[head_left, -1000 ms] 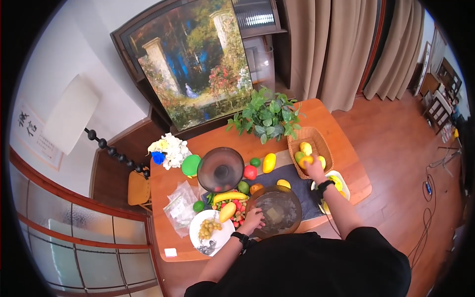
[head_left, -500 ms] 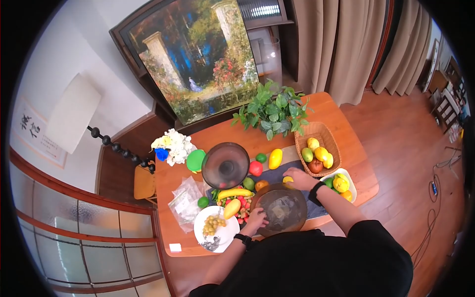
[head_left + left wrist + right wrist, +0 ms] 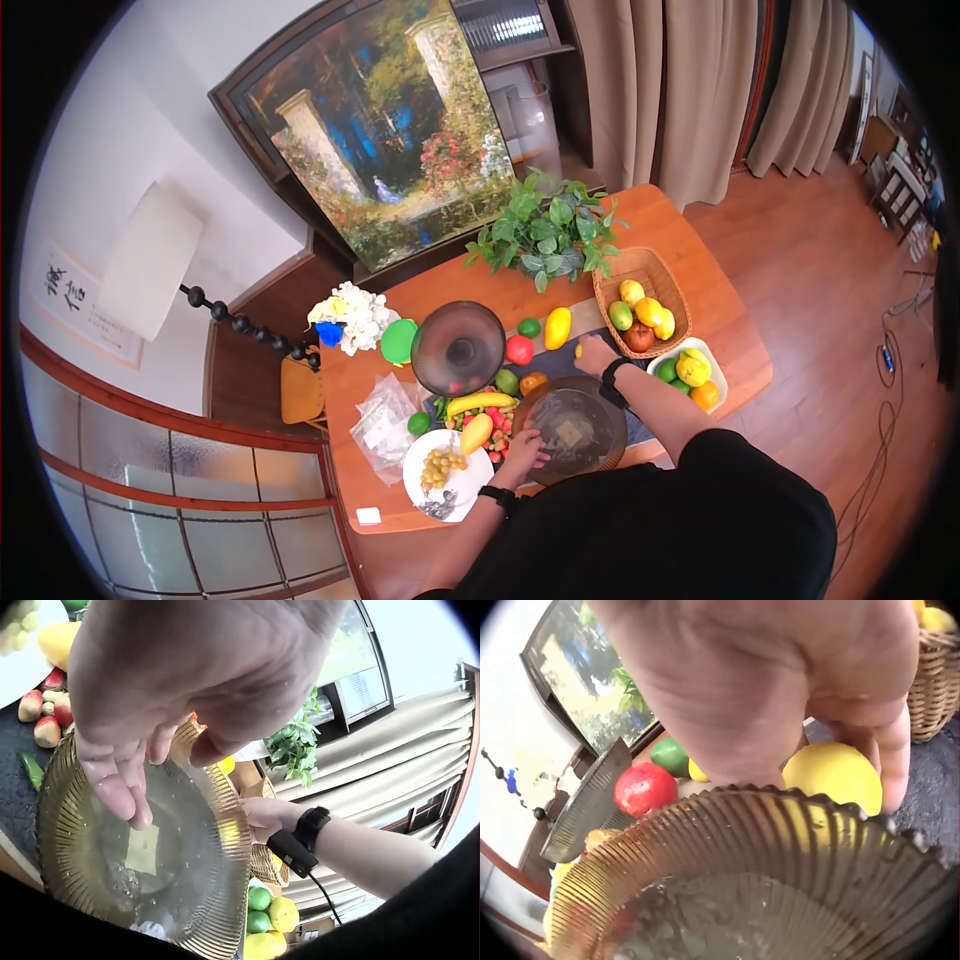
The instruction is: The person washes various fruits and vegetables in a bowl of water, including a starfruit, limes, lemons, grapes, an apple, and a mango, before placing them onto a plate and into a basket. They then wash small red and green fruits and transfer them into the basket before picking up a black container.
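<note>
In the right wrist view my right hand (image 3: 742, 682) has its thumb and fingers round a yellow fruit (image 3: 834, 778), just beyond the ribbed rim of an amber glass bowl (image 3: 727, 847). From the head view, that hand (image 3: 598, 357) is at the bowl's far right side, over the dark cloth. My left hand (image 3: 523, 455) is at the bowl's left edge. The left wrist view shows this hand (image 3: 187, 682) with its fingers loosely extended above the bowl (image 3: 60, 847), which holds water; a pale square shows at its bottom.
A wicker basket (image 3: 684, 302) of fruit and a white dish (image 3: 722, 388) of fruit stand at the right. Left of the bowl are a white plate (image 3: 465, 490) with grapes, a banana (image 3: 480, 402) and a dark glass bowl (image 3: 430, 345). A plant (image 3: 548, 235) stands behind.
From the basket, my right hand has moved left to the yellow fruit beside the bowl and taken hold of it. The left hand has stayed by the bowl's left edge.
</note>
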Motion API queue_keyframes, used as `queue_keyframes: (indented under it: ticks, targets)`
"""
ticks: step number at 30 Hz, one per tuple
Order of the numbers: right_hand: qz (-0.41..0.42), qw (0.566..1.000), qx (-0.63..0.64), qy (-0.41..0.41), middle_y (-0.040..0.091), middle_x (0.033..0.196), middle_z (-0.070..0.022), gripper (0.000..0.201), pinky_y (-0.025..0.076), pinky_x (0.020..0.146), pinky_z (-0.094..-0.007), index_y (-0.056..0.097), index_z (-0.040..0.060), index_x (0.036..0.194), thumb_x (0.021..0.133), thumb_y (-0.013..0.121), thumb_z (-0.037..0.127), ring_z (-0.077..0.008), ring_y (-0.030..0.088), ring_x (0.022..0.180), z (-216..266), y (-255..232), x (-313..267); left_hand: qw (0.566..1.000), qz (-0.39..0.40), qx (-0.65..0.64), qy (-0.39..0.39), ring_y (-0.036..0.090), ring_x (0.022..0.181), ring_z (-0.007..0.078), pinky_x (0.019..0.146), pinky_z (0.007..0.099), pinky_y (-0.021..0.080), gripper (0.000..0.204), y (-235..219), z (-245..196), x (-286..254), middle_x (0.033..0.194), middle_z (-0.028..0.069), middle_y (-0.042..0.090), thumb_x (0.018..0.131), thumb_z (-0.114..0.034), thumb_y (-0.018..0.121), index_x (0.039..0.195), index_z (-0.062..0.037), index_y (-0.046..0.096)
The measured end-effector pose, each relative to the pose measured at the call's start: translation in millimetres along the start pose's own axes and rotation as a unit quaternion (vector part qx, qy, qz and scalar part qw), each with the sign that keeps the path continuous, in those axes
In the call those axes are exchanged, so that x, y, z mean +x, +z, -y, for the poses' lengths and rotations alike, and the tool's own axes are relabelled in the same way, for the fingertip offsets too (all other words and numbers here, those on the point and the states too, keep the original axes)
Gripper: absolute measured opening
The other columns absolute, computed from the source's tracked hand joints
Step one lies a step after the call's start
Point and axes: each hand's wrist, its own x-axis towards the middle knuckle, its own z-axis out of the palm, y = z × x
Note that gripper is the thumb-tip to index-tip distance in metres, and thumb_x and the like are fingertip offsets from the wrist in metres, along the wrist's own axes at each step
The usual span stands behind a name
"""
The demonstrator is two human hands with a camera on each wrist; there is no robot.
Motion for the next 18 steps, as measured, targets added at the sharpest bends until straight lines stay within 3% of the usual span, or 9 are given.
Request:
queue_keyframes:
  ticks: [1, 3, 5, 8, 9, 10, 14, 16, 18]
  targets:
    - [-0.001, 1.0, -0.002, 0.002, 0.063, 0.111, -0.0302, 0.051, 0.049, 0.097, -0.0419, 0.062, -0.0032, 0.12, 0.075, 0.07, 0.021, -0.039, 0.061, 0.112, 10.1, -10.3, -11.3, 1.0, 0.011, 0.013, 0.006, 0.068, 0.082, 0.0196, 0.07, 0.0326, 0.053, 0.041, 0.4, -0.1, 1.2, 0.114, 0.0114, 0.061, 0.1, -0.024, 0.047, 0.136, -0.0052, 0.043]
    - [-0.116, 0.98, 0.104, -0.125, 0.06, 0.118, -0.029, 0.058, 0.049, 0.096, -0.0412, 0.054, -0.0029, 0.127, 0.075, 0.07, 0.019, -0.0407, 0.059, 0.113, 34.6, -32.3, -37.9, 1.0, 0.024, -0.004, 0.006, 0.068, 0.084, 0.0201, 0.071, 0.0331, 0.054, 0.042, 1.7, -4.4, 2.6, 0.115, 0.0117, 0.061, 0.101, -0.029, 0.046, 0.135, -0.0053, 0.044]
    - [-0.025, 0.973, 0.187, -0.13, 0.059, 0.122, -0.0267, 0.059, 0.049, 0.096, -0.0403, 0.054, -0.0024, 0.126, 0.074, 0.073, 0.019, -0.04, 0.059, 0.112, 61.4, -49.2, -76.1, 0.999, 0.037, -0.018, 0.007, 0.067, 0.085, 0.0205, 0.072, 0.0336, 0.054, 0.043, 4.8, -13.9, 4.8, 0.117, 0.012, 0.061, 0.102, -0.035, 0.045, 0.134, -0.0054, 0.045]
    - [0.013, 0.957, 0.239, -0.166, 0.061, 0.121, -0.0238, 0.068, 0.048, 0.098, -0.0389, 0.055, -0.0013, 0.127, 0.072, 0.08, 0.029, -0.0353, 0.06, 0.114, 71.1, -18.1, -126.9, 0.989, 0.075, -0.123, -0.036, 0.067, 0.085, 0.021, 0.068, 0.0337, 0.054, 0.047, 20.9, -34.5, 0.1, 0.115, 0.0131, 0.061, 0.103, -0.042, 0.044, 0.133, -0.0067, 0.047]
    - [0.077, 0.971, 0.196, -0.115, 0.061, 0.124, -0.0245, 0.07, 0.048, 0.099, -0.04, 0.054, -0.0019, 0.129, 0.073, 0.08, 0.03, -0.036, 0.059, 0.116, 74.4, -11.0, -145.4, 0.974, 0.118, -0.191, -0.024, 0.067, 0.088, 0.0211, 0.069, 0.0347, 0.055, 0.048, 29.5, -43.3, -8.0, 0.115, 0.0134, 0.061, 0.102, -0.044, 0.045, 0.133, -0.0078, 0.047]
    - [0.09, 0.964, 0.213, -0.129, 0.061, 0.124, -0.0247, 0.07, 0.047, 0.099, -0.0402, 0.054, -0.0023, 0.129, 0.073, 0.079, 0.032, -0.0367, 0.06, 0.116, 75.0, -3.2, -155.2, 0.953, 0.161, -0.258, -0.013, 0.067, 0.09, 0.0212, 0.07, 0.0356, 0.055, 0.048, 35.2, -47.6, -13.8, 0.114, 0.0137, 0.061, 0.102, -0.046, 0.046, 0.132, -0.009, 0.048]
    - [0.078, 0.956, 0.232, -0.163, 0.063, 0.12, -0.0267, 0.062, 0.047, 0.099, -0.043, 0.055, -0.0011, 0.13, 0.08, 0.071, 0.032, -0.039, 0.061, 0.114, 47.9, 27.5, -161.0, 0.99, 0.074, -0.116, 0.032, 0.068, 0.083, 0.0219, 0.063, 0.0343, 0.056, 0.047, 20.7, 2.0, 22.3, 0.11, 0.013, 0.063, 0.101, -0.046, 0.048, 0.13, -0.0099, 0.047]
    - [0.046, 0.972, 0.188, -0.133, 0.064, 0.114, -0.0285, 0.052, 0.048, 0.097, -0.0448, 0.057, -0.0032, 0.124, 0.082, 0.065, 0.025, -0.0408, 0.062, 0.11, 31.3, 36.6, -150.7, 0.992, 0.079, -0.036, -0.089, 0.068, 0.073, 0.0224, 0.053, 0.0309, 0.054, 0.045, 4.3, 13.5, 34.1, 0.104, 0.0112, 0.063, 0.1, -0.044, 0.051, 0.127, -0.0096, 0.045]
    - [-0.016, 0.993, 0.094, -0.073, 0.065, 0.104, -0.0321, 0.035, 0.05, 0.093, -0.0485, 0.062, -0.0074, 0.113, 0.085, 0.053, 0.012, -0.0444, 0.064, 0.101, 18.1, 44.7, -137.5, 0.991, 0.068, -0.052, -0.098, 0.066, 0.066, 0.0215, 0.049, 0.0296, 0.052, 0.042, 7.2, 11.2, 29.2, 0.098, 0.0093, 0.063, 0.099, -0.043, 0.051, 0.124, -0.0098, 0.046]
